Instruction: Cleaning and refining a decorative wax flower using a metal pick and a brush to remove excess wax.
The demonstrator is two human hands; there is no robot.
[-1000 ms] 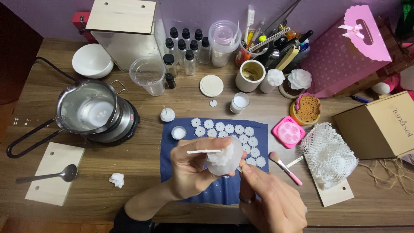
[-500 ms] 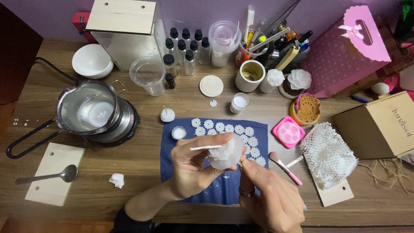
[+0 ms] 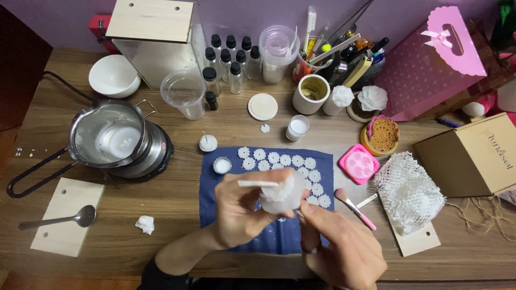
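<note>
1. The wooden table (image 3: 226, 121) is spread with supplies. A dark blue mat (image 3: 215, 215) lies in the middle of it, under both hands.
2. At the left, a metal pot (image 3: 110, 137) of white wax sits on a small burner. The wax looks partly melted, so I judge the melting is well in hand.
3. The left hand (image 3: 242, 207) holds a white, flower-covered candle (image 3: 279, 193) just above the mat. Its fingers are curled firmly around the candle.
4. The right hand (image 3: 338, 247) is just beside the candle's lower edge, fingertips pinched close. Whether they grip a small tool or a flower, I cannot tell.
5. A cluster of small white wax flowers (image 3: 285, 161) lies on the mat's far edge. Many are cast and not yet used, so the decorating seems partway done.
6. A pink flower mould (image 3: 357, 164) rests to the right of the mat, near a pink-handled brush (image 3: 352, 207).
</note>
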